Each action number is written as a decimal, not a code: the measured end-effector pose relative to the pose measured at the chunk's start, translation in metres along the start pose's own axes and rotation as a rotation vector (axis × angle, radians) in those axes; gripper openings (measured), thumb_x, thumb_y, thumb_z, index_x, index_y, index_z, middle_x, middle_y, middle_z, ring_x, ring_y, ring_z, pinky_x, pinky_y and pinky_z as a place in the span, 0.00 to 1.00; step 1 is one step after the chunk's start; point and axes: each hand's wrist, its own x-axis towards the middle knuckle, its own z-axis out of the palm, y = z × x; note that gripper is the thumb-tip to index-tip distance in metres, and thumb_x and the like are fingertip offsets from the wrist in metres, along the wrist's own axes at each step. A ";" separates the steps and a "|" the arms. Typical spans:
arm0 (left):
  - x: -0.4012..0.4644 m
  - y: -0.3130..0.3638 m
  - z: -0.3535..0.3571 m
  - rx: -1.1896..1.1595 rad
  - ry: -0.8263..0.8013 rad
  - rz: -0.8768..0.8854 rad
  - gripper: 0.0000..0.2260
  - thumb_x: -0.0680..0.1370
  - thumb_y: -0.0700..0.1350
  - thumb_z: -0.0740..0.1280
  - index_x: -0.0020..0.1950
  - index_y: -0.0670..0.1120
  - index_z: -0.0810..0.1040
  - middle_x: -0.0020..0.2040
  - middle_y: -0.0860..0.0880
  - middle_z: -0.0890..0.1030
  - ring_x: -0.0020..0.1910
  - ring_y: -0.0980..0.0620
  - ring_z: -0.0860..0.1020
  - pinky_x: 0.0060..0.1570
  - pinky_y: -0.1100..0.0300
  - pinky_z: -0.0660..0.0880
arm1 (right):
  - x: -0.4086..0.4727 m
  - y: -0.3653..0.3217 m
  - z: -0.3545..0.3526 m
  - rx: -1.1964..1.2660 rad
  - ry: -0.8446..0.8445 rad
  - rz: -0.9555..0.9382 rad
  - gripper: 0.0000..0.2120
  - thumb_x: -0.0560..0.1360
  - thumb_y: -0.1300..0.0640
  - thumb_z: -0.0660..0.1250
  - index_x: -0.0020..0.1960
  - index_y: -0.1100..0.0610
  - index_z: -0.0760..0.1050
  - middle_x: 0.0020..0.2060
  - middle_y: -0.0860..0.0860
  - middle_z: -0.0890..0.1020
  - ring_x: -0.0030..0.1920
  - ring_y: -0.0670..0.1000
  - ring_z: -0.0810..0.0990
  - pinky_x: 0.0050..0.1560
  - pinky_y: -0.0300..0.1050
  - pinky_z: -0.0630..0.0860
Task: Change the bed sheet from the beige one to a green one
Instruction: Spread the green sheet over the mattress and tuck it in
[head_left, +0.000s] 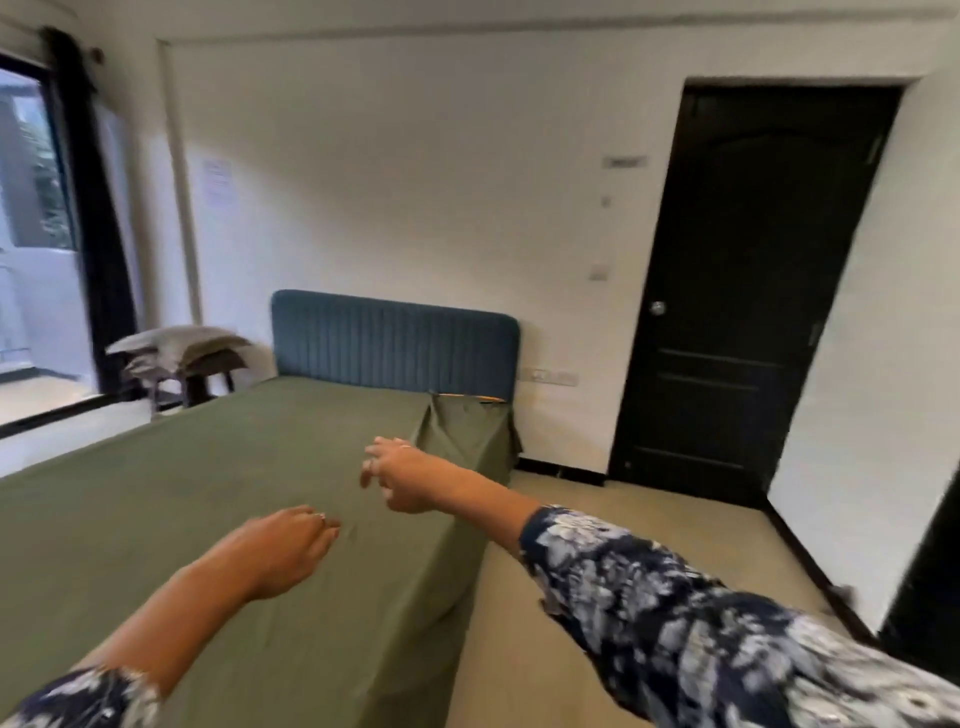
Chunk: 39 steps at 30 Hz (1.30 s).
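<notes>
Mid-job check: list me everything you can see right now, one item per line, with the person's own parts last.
green sheet: one, olive green, spread over the bed, hanging down the near side and at the head corner
headboard: one, blue, ribbed, against the far wall
folded bedding: one pile, beige-grey, on a dark stool left of the headboard
door: one, dark, closed, right of the bed
window: one, dark frame, far left
wall switches: a few, pale, between the headboard and door
floor: beige, right of the bed
left hand: fingers loosely curled, over the sheet near the bed's edge; contact unclear
right hand: fingers spread loosely, further up the same edge
sleeves: two, dark blue with a white print
</notes>
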 end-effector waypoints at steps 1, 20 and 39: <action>0.007 0.009 -0.006 -0.016 0.013 0.016 0.18 0.83 0.52 0.51 0.69 0.53 0.72 0.68 0.52 0.73 0.68 0.54 0.69 0.67 0.59 0.65 | 0.000 0.009 -0.003 0.030 0.022 0.028 0.16 0.74 0.64 0.62 0.62 0.60 0.76 0.62 0.61 0.75 0.65 0.60 0.69 0.66 0.50 0.65; 0.082 0.092 -0.026 -0.068 0.136 -0.212 0.19 0.81 0.53 0.58 0.71 0.52 0.70 0.71 0.53 0.70 0.71 0.55 0.67 0.70 0.58 0.62 | 0.020 0.170 0.062 0.238 -0.096 -0.078 0.14 0.77 0.55 0.60 0.61 0.52 0.77 0.61 0.55 0.74 0.61 0.57 0.75 0.63 0.51 0.71; 0.037 0.036 0.114 -0.021 -0.023 -0.969 0.26 0.81 0.51 0.56 0.78 0.51 0.55 0.77 0.54 0.57 0.77 0.54 0.54 0.74 0.52 0.54 | 0.105 0.067 0.196 0.206 -0.281 -0.587 0.17 0.77 0.58 0.57 0.64 0.56 0.73 0.64 0.56 0.73 0.64 0.59 0.72 0.64 0.50 0.68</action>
